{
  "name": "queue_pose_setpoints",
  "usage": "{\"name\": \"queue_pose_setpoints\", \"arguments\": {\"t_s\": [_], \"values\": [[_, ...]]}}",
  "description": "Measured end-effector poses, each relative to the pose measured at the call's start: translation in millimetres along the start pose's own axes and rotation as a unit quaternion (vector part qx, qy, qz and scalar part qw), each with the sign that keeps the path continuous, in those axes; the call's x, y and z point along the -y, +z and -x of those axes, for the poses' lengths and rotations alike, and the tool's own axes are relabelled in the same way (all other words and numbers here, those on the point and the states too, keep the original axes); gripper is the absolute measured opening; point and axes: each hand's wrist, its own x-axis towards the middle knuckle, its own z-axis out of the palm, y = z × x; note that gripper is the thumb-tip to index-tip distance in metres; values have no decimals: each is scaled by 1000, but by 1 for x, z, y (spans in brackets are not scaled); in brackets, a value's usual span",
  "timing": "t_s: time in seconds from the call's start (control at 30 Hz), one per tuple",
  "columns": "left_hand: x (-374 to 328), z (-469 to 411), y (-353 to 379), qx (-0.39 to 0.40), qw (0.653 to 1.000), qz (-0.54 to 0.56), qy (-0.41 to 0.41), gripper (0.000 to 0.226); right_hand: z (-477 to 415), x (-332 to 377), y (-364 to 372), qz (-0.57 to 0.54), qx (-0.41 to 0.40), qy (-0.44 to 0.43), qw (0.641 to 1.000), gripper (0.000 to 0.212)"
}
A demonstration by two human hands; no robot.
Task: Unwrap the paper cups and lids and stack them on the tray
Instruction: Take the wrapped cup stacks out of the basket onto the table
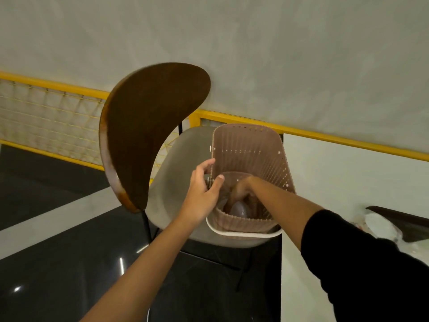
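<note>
The left hand (204, 189) pinches the basket (253, 147) by its wall. The right hand (241, 194) reaches inside, grip hidden, at a pale wrapped bundle (239, 209) on the bottom. It's likely light, crushable and slippery, so hold it gently round the middle.

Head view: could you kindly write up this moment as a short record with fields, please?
setting: basket stands on the grey chair seat; brown backrest to its left
left: left hand grips the basket's left rim
right: right hand reaches down inside the basket; fingers blurred, hold unclear
contents: pale rounded thing at the basket's bottom, below the right hand
background: yellow railing behind the chair
</note>
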Motion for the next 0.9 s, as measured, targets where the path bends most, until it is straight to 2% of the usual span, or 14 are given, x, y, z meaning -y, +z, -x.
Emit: {"name": "queue_pose_setpoints", "arguments": {"t_s": [0.1, 0.2, 0.27, 0.37, 0.47, 0.6, 0.73, 0.9], "values": [[-1, 1, 2, -5, 1000, -4, -5, 39, 4, -2, 0, -47, 58, 16, 997, 53], [-7, 2, 0, -11, 1000, -16, -9, 43, 7, -1, -5, -77, 57, 28, 995, 75], [-14, 6, -2, -19, 1000, -20, -5, 42, 19, -1, -12, -87, 32, 5, 996, 85], [-26, 13, -7, -52, 999, -14, 4, 37, 43, -2, -27, -141, -30, -54, 988, 80], [-43, 25, -11, -94, 995, 2, 21, 38, 71, -6, -42, -169, -117, -84, 975, 86], [-75, 44, -8, -129, 990, 13, 56, 39, 117, -16, -56, -222, -183, -135, 948, 69], [-106, 61, 6, -112, 991, 37, 71, 44, 163, -40, -60, -291, -195, -174, 921, 61], [-130, 82, 42, -16, 992, 121, 35, 52, 208, -87, -49, -281, -197, -208, 916, 55]]}}
